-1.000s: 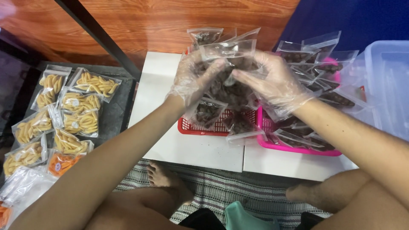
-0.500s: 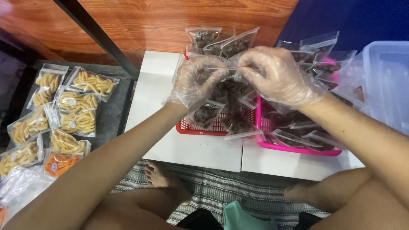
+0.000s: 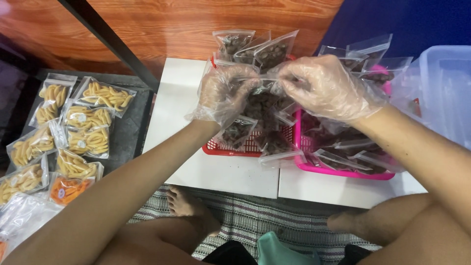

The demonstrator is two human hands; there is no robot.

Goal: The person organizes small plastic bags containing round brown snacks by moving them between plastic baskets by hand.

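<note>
Well left of the hands, yellow snack bags [image 3: 88, 118] lie flat. Left hand [image 3: 223, 93] and right hand [image 3: 326, 86], both gloved, are closed, pinching the top edge of one brown-filled bag [image 3: 265, 105] between them, above the red basket [image 3: 235, 146]; the grip suits pressing its seal. Pink basket [image 3: 343, 172] sits below the right hand.

I see two baskets, one red basket [image 3: 245, 147] and one pink basket [image 3: 343, 172]. I see two white tables [image 3: 221, 172], one clear box [image 3: 444, 93], and about nine bags of yellow snacks [image 3: 88, 122].
</note>
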